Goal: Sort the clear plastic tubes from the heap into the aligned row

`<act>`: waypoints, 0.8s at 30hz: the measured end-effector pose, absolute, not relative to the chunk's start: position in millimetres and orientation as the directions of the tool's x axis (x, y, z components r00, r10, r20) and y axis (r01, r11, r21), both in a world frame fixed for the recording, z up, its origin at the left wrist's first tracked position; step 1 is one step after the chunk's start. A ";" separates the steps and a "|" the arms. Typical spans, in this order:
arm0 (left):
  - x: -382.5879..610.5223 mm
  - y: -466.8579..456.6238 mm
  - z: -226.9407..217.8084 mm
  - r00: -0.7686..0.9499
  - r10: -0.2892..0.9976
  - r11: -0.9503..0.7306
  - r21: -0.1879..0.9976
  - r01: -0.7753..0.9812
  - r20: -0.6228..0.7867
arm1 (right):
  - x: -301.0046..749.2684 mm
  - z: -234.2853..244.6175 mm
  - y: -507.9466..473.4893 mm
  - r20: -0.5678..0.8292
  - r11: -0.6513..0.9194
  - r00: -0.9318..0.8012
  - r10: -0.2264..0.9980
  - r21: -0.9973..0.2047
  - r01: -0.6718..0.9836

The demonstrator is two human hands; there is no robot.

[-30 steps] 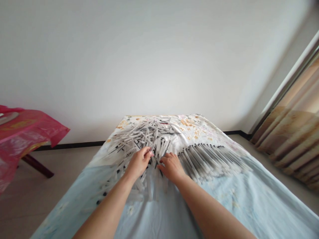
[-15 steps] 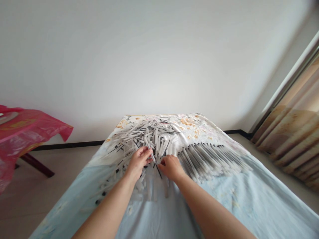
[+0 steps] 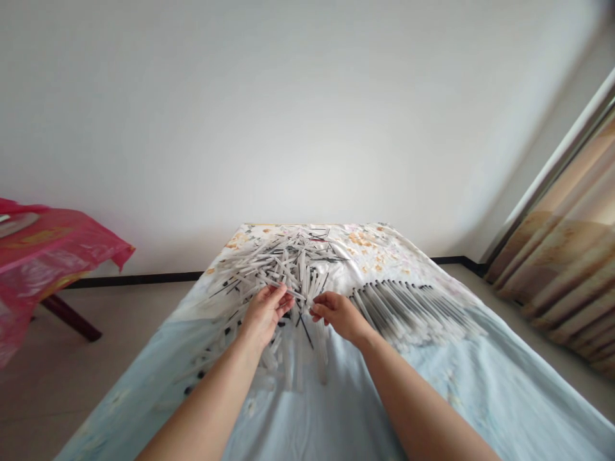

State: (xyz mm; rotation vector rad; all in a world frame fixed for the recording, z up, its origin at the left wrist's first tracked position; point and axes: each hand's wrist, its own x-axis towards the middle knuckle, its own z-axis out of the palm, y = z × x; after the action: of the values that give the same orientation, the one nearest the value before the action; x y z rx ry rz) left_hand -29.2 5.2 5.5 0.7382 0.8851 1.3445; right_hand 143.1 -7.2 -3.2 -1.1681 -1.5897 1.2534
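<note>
My left hand (image 3: 265, 312) pinches one end of a translucent white pen barrel (image 3: 296, 294) between thumb and fingertips. At the barrel's other end, the closed fingertips of my right hand (image 3: 335, 312) meet it; anything small between them is hidden. Both hands are over the near side of a loose pile of white barrels and thin black sticks (image 3: 281, 259). A dark thin stick (image 3: 306, 333) lies on the cloth just below the hands. To the right, dark-topped pens (image 3: 408, 310) lie side by side in a slanted row.
A flowered white and pale blue cloth (image 3: 432, 390) covers the table, which stands by a white wall (image 3: 307, 115). At left is another table under red plastic (image 3: 62, 237), with a dark leg (image 3: 72, 317). A patterned curtain (image 3: 567, 256) hangs at right.
The barrel in my left hand has swung from steep to nearly level, pointing right. My right hand has risen slightly and its fingertips have come to the barrel's end.
</note>
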 end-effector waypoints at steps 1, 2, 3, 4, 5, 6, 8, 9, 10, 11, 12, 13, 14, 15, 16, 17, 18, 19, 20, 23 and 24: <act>-28.8 4.7 6.1 0.012 0.994 0.102 0.863 -0.495 -0.111 | 142.5 -2.6 -7.6 0.046 0.103 -0.276 0.960 -0.976 0.194; -28.3 4.2 6.9 0.013 0.994 0.103 0.863 -0.495 -0.112 | 142.1 -1.7 -8.0 0.056 0.116 -0.277 0.959 -0.972 0.203; -27.9 3.7 7.6 0.014 0.994 0.104 0.864 -0.492 -0.112 | 141.9 -0.8 -8.5 0.068 0.130 -0.276 0.959 -0.968 0.213; -27.6 3.3 8.1 0.014 0.994 0.103 0.867 -0.488 -0.110 | 141.9 0.0 -8.8 0.080 0.143 -0.273 0.959 -0.965 0.219; -27.5 3.2 8.4 0.014 0.994 0.099 0.870 -0.484 -0.105 | 142.0 0.7 -9.1 0.090 0.153 -0.269 0.959 -0.963 0.223; -27.5 3.2 8.2 0.012 0.995 0.092 0.872 -0.481 -0.098 | 142.1 1.1 -9.3 0.097 0.159 -0.265 0.959 -0.961 0.225; -28.3 3.9 6.9 0.008 0.996 0.078 0.874 -0.480 -0.084 | 142.1 1.3 -9.5 0.105 0.163 -0.254 0.961 -0.962 0.221; -28.9 4.4 6.0 0.007 0.997 0.072 0.873 -0.483 -0.079 | 142.1 1.2 -9.6 0.109 0.165 -0.249 0.963 -0.962 0.216; -29.5 5.0 5.1 0.006 0.997 0.068 0.871 -0.486 -0.074 | 141.9 1.0 -9.6 0.113 0.167 -0.244 0.963 -0.963 0.212; -30.0 5.5 4.4 0.006 0.998 0.064 0.869 -0.491 -0.070 | 141.7 0.9 -9.6 0.117 0.170 -0.244 0.963 -0.963 0.209; -30.3 5.7 4.0 0.004 0.998 0.059 0.867 -0.494 -0.066 | 141.5 0.9 -9.8 0.120 0.173 -0.243 0.962 -0.963 0.207; -30.3 5.7 4.0 0.004 0.998 0.056 0.866 -0.496 -0.062 | 141.2 1.1 -10.0 0.123 0.175 -0.244 0.962 -0.963 0.204; -29.9 5.3 4.4 0.005 0.998 0.056 0.867 -0.496 -0.062 | 140.9 1.5 -10.3 0.126 0.178 -0.245 0.961 -0.963 0.202; -29.0 4.6 5.2 0.009 0.998 0.061 0.868 -0.492 -0.065 | 140.6 2.1 -10.8 0.127 0.179 -0.247 0.961 -0.963 0.200; -27.7 3.7 6.2 0.015 0.997 0.068 0.871 -0.487 -0.070 | 140.3 2.8 -11.3 0.129 0.181 -0.249 0.960 -0.963 0.198; -26.1 2.5 7.2 0.021 0.997 0.076 0.872 -0.483 -0.075 | 140.1 3.6 -11.8 0.131 0.183 -0.250 0.959 -0.963 0.198; -24.3 1.3 8.2 0.028 0.997 0.081 0.874 -0.480 -0.078 | 140.0 4.4 -12.3 0.133 0.185 -0.249 0.959 -0.962 0.199; -22.6 0.2 8.9 0.033 0.996 0.085 0.874 -0.478 -0.079 | 140.0 4.9 -12.8 0.136 0.187 -0.245 0.960 -0.961 0.201; -21.2 -0.8 9.3 0.037 0.996 0.087 0.874 -0.478 -0.079 | 140.1 5.3 -13.1 0.138 0.188 -0.237 0.962 -0.961 0.205; -19.1 -2.5 9.1 0.038 0.996 0.093 0.874 -0.477 -0.085 | 140.6 4.8 -13.3 0.144 0.192 -0.219 0.965 -0.957 0.217; -19.0 -2.7 8.8 0.036 0.996 0.094 0.874 -0.476 -0.087 | 140.7 4.2 -13.1 0.146 0.195 -0.220 0.964 -0.956 0.218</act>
State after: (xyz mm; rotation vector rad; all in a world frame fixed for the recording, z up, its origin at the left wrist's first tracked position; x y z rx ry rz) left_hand -19.0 -2.7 8.8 0.7795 0.8714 1.3270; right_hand 140.7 -13.1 4.2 -1.1451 -1.6152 1.0987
